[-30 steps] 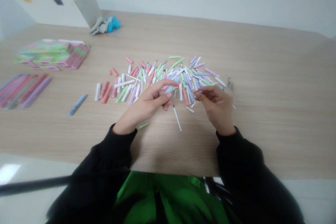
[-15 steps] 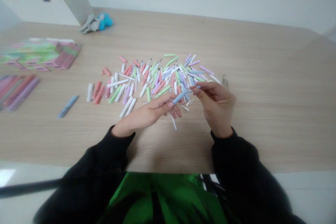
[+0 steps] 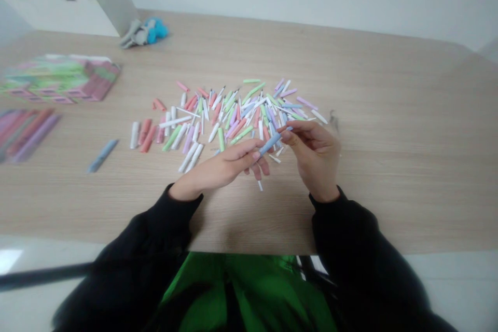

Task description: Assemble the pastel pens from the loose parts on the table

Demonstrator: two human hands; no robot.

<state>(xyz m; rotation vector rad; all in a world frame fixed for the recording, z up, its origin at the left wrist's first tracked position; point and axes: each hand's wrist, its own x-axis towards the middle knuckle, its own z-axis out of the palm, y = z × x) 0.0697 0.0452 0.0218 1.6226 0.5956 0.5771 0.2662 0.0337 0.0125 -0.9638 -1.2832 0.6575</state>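
Note:
My left hand (image 3: pixel 223 167) pinches a light-blue pen barrel (image 3: pixel 270 143) between thumb and fingers, its other fingers curled below. At the barrel's upper end, my right hand (image 3: pixel 317 158) is closed on a small blue pen part, of which only a bit shows between the fingertips. Whether the two parts are fully joined I cannot tell. Just behind both hands lies a loose heap of pen parts (image 3: pixel 238 125) in white, red, green, purple and blue. A thin white stick (image 3: pixel 260 185) pokes out below my left fingers.
To the left a single blue pen (image 3: pixel 102 155) lies apart, with a row of coloured pens (image 3: pixel 33 135) beyond it. Pink and green boxes (image 3: pixel 62 79) are stacked farther back. A grey and blue bundle (image 3: pixel 146 32) sits by a white box (image 3: pixel 73 8) on the wooden table (image 3: pixel 408 140).
My right hand has shifted left, closer to my left hand, and the gap between the blue barrel and the part in my right fingers has narrowed.

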